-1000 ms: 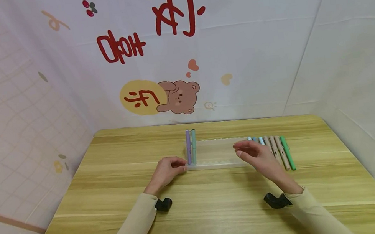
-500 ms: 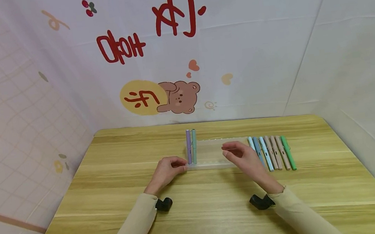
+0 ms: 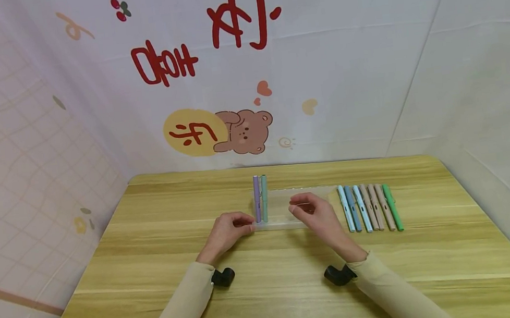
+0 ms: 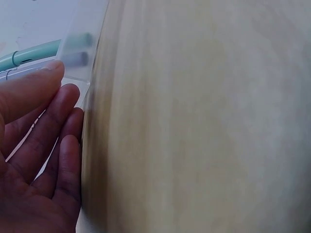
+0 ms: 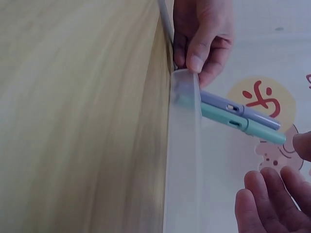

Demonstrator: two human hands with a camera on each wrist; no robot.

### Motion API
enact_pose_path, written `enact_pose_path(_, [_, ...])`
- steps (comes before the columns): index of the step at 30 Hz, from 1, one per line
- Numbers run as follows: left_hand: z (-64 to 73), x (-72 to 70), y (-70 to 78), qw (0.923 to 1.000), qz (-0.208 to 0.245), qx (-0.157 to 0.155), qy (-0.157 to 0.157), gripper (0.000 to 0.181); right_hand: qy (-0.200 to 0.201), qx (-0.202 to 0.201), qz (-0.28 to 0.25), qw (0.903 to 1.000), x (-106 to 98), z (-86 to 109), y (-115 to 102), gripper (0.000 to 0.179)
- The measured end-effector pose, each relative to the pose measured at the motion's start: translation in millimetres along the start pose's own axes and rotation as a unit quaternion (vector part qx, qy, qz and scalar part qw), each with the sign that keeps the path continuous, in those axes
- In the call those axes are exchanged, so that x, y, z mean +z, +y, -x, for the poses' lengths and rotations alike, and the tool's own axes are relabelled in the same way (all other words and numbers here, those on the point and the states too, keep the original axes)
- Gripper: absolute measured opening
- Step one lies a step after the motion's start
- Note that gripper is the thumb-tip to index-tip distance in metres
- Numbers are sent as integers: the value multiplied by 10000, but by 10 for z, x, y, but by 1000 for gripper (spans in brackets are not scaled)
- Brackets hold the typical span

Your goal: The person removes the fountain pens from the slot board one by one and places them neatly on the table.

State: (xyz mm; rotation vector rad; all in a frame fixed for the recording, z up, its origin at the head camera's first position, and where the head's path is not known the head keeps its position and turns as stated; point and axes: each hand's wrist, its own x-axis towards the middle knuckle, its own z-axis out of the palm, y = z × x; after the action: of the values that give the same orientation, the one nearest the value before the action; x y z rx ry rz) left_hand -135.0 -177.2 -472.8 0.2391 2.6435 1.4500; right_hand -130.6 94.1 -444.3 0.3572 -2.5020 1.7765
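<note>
A clear plastic pen holder [image 3: 278,225] stands lengthwise on the table. Upright at its left end are a purple pen [image 3: 256,193] and a mint-green pen [image 3: 265,194], side by side. My left hand [image 3: 226,231] pinches that end of the holder between thumb and fingers; in the right wrist view the thumb lies over the corner. Over the holder's middle hovers my right hand [image 3: 322,220], fingers gently bent and thumb apart, nothing between them. In the right wrist view its fingers [image 5: 272,204] sit to the side of the two pens.
Right of the holder, several capped pens lie in a row: light blue pens [image 3: 346,209], a darker blue pen [image 3: 353,209], tan pens [image 3: 376,207] and a green pen [image 3: 393,207]. A printed white cloth [image 3: 343,65] hangs behind the wooden table [image 3: 270,293].
My right hand has moved left, from beside the row of pens to over the holder's middle, uncovering the blue pens. The left hand and the two upright pens stay put.
</note>
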Motion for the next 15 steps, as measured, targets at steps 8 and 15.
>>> enact_pose_path(8, [3,12,-1,10000,34,18,24,13,50,70,-5,10000,174,-49,-4,28])
enact_pose_path(15, [2,28,-10,10000,70,45,50,13,83,114,-44,9999,298,-79,10,29])
